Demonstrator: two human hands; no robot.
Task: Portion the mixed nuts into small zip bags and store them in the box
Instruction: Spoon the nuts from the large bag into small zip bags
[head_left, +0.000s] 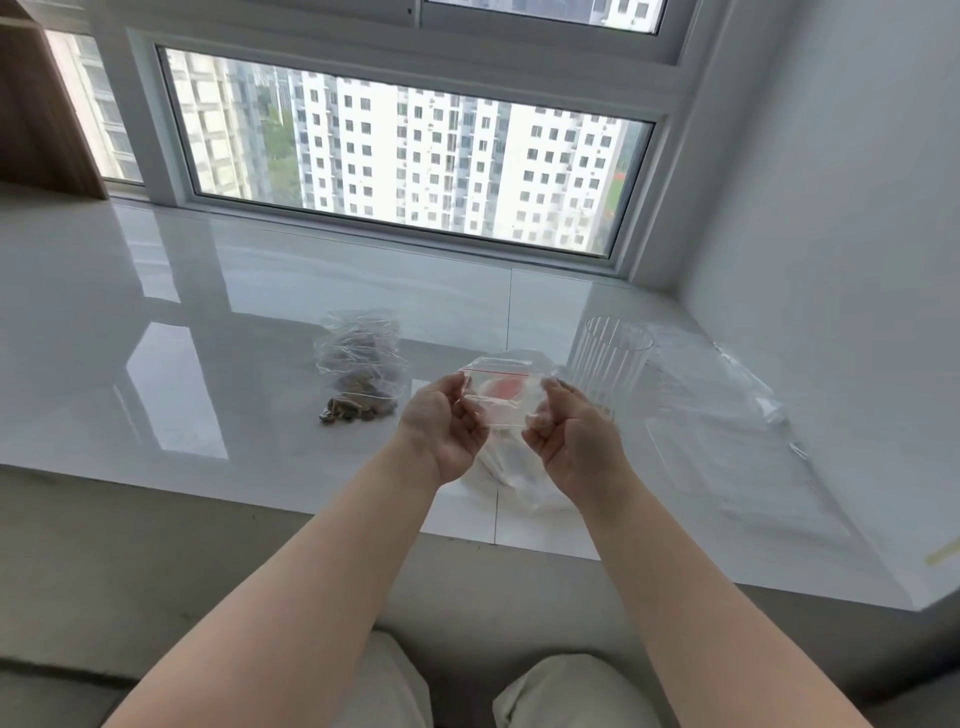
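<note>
A small clear zip bag (500, 396) with a red seal line hangs between both hands above the white sill. My left hand (441, 428) pinches its left edge and my right hand (569, 436) pinches its right edge. The bag looks empty. A larger clear bag of mixed nuts (361, 364) lies to the left, with a few nuts (345, 412) spilled at its near end. Under my hands lies a white heap of more plastic bags (511, 480). At the right lies a clear box (727, 452), hard to make out.
A ribbed clear cup (608, 366) stands just right of my hands. Crumpled clear plastic (727, 364) lies behind the box. The glossy white sill (208, 332) ends at the window at the back and a wall on the right. My knees are below its front edge.
</note>
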